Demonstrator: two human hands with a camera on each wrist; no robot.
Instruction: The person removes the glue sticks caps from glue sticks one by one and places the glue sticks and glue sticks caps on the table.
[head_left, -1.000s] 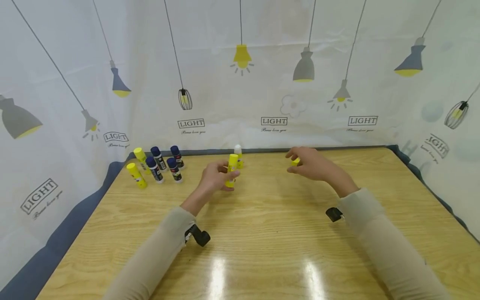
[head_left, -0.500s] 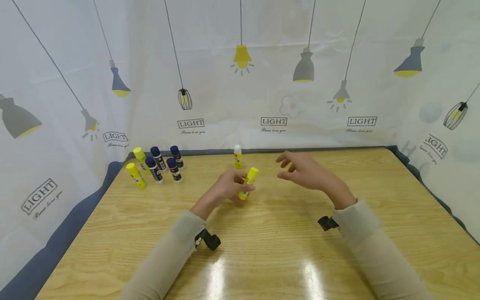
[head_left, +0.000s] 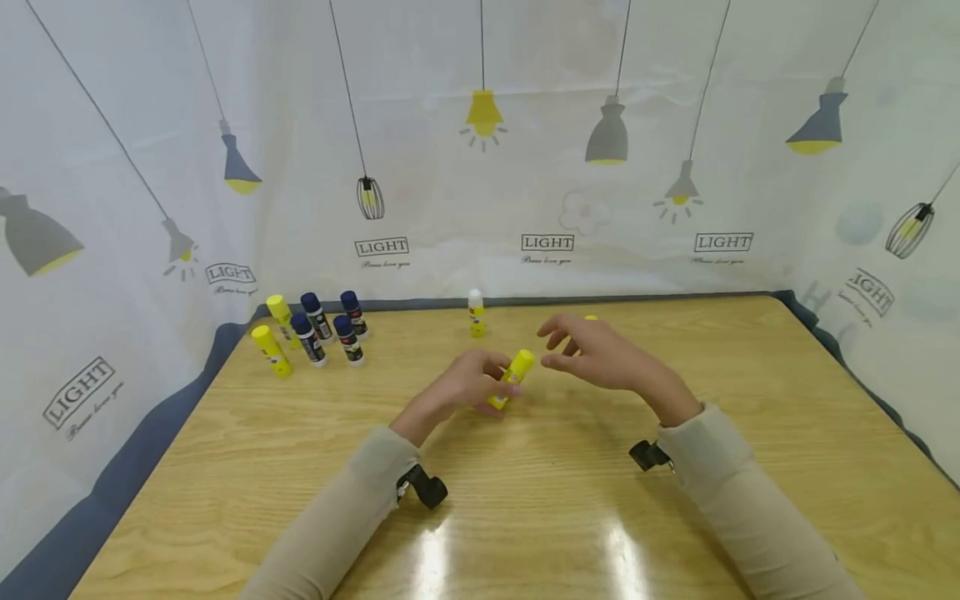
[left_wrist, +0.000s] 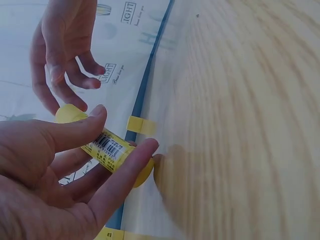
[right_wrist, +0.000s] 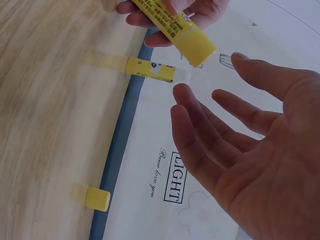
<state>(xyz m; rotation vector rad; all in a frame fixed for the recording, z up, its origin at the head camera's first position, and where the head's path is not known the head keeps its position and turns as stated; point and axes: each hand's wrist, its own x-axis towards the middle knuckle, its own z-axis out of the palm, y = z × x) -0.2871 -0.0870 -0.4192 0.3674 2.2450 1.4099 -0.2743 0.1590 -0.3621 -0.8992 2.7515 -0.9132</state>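
Observation:
My left hand (head_left: 471,382) grips a yellow glue stick (left_wrist: 107,150) low over the table, thumb on one side and fingers on the other. The stick tilts, its yellow cap (right_wrist: 196,47) angled toward my right hand (head_left: 596,354). That right hand has its fingers spread and loosely bent close to the cap, with nothing between them. Behind the hands stands an uncapped glue stick (head_left: 477,315) with a white top. A loose yellow cap (right_wrist: 97,199) stands on the table, mostly hidden behind my right hand in the head view.
At the back left stand several capped glue sticks: yellow ones (head_left: 272,351) and dark blue ones with white bases (head_left: 348,340). The wooden table (head_left: 555,517) ends at a curtain (head_left: 450,200) printed with lamps.
My left hand has brought the glue stick rightward and nearer to me, tilting it. My right hand has drawn back from the loose cap and moved left toward the held stick.

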